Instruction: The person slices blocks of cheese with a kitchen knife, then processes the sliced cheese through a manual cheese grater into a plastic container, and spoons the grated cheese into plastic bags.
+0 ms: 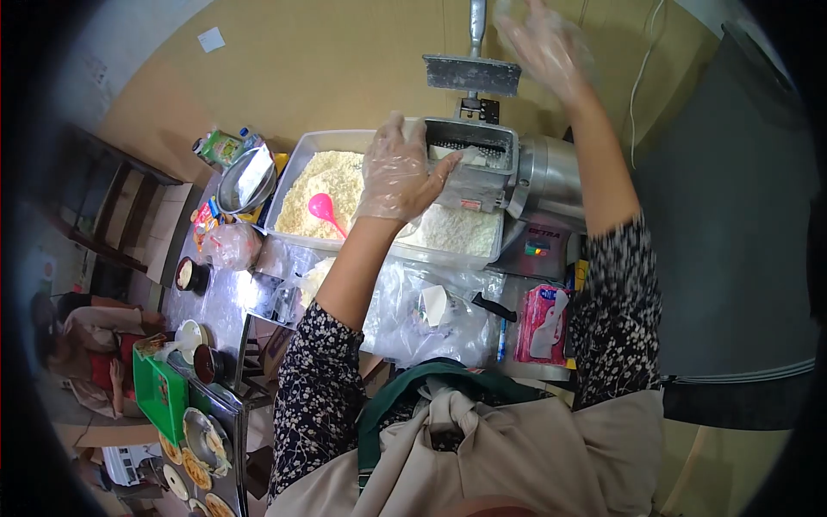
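Observation:
My left hand (394,175), in a clear plastic glove, lies at the left side of the metal hopper (469,179) of a grating machine. Its fingers are stretched out and its thumb reaches across the hopper's front. A pale block (459,156) shows inside the hopper. The hopper's press plate (472,76) is swung up on its lever. My right hand (551,52), also gloved, is raised to the right of the lever and blurred by motion. Below the hopper, a clear tub (388,248) contains pale grated shreds (332,181) and a pink spoon (322,208).
A plastic sheet (401,323) bears a white piece (435,305) and a black-handled knife (495,308). A pink tissue pack (543,323) lies to the right. Metal bowl (245,179) stands at left. Another person (108,362) is beside a green crate (159,392).

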### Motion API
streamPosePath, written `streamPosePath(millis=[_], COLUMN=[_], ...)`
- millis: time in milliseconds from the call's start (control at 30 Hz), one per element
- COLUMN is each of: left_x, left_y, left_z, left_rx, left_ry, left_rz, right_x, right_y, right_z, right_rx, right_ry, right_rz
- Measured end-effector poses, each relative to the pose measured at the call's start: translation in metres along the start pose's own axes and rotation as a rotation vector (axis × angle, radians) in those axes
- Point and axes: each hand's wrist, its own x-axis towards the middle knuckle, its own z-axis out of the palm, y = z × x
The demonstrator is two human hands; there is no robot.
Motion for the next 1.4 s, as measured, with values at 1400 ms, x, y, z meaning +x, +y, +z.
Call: streamPosePath(millis=[1400], left_x=[0.04], left_y=[0.05], left_z=[-0.023], left_rx=[-0.585], left_ry=[0.413], left_rz=[0.107], right_x=[-0.112], right_y=[-0.069], right_z=[0.046], right_rx=[0.745], right_ry=[-0.021], right_rz=[-0.027])
